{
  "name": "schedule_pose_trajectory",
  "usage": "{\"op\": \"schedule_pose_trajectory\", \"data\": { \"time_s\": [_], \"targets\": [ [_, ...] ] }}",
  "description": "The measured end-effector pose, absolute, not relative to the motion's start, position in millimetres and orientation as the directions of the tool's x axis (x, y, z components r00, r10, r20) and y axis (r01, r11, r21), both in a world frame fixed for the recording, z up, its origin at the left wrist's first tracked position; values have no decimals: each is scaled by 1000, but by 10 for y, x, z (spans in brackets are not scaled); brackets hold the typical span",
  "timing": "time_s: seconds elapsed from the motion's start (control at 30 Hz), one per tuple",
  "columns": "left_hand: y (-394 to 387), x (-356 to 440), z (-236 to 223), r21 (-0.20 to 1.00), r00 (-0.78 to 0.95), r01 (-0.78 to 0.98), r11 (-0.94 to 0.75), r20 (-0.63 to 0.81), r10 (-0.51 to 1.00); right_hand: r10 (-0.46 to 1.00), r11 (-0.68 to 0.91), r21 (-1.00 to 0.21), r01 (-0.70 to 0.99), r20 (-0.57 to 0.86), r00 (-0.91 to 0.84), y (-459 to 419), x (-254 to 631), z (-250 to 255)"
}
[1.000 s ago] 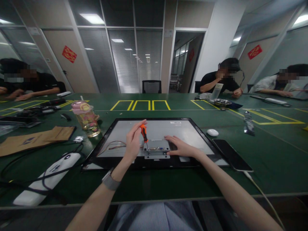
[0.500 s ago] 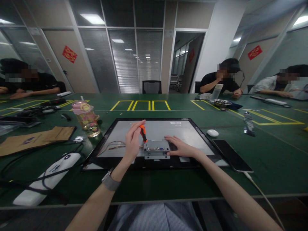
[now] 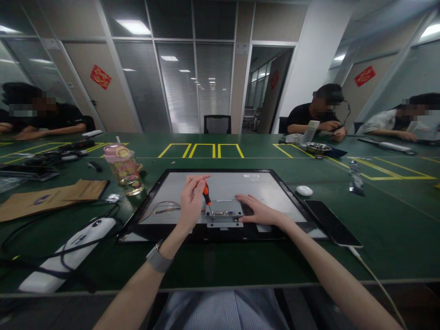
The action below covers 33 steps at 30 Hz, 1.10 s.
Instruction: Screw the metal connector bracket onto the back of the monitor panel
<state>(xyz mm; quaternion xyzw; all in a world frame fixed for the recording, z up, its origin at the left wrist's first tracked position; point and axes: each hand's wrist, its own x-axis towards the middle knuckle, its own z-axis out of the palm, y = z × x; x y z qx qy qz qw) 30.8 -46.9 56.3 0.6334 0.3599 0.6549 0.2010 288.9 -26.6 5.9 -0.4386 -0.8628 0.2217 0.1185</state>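
Note:
A flat display panel [image 3: 192,185] with a black frame lies face down on the green table before me. On its near middle sits a metal board housing [image 3: 225,219] with several ports along its side. My left hand [image 3: 191,201] is closed round an orange and black screwdriver [image 3: 206,192], whose tilted shaft points down to the left end of the housing. Spread over the panel's back, my right hand [image 3: 258,209] rests with its thumb against the right end of the housing. Thin wires [image 3: 161,207] run from the housing's left side, partly behind my left hand.
A white power strip [image 3: 74,254] with black cables, a brown paper bag [image 3: 51,197] and a pink-lidded bottle [image 3: 123,167] stand left. A phone [image 3: 332,222] on a cable and a white earbud case [image 3: 304,190] lie right. Several people sit across the table [image 3: 220,263].
My left fingers have shifted slightly lower round the screwdriver handle, and the screwdriver's tip stays at the housing's left end. My right hand has not moved.

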Motion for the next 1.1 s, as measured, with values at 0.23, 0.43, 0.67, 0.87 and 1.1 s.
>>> {"op": "schedule_pose_trajectory", "data": {
  "time_s": [0.23, 0.43, 0.67, 0.87, 1.1],
  "targets": [
    [-428, 307, 521, 729, -168, 170, -663, 685, 709, 807, 523, -490, 698, 20, -591, -260, 2891, 48],
    [-442, 314, 535, 727, -183, 181, -662, 686, 704, 805, 523, -487, 699, 14, -593, -253, 2901, 38],
    [-460, 325, 516, 786, -61, 15, -618, 618, 784, 810, 522, -467, 714, 9, -586, -264, 2883, 55],
    [-449, 319, 557, 717, -102, 89, -692, 698, 709, 809, 525, -478, 704, 24, -587, -259, 2882, 46],
    [-479, 318, 543, 784, -56, 42, -620, 621, 782, 819, 505, -490, 711, 9, -574, -276, 2878, 63]
  ]
}}
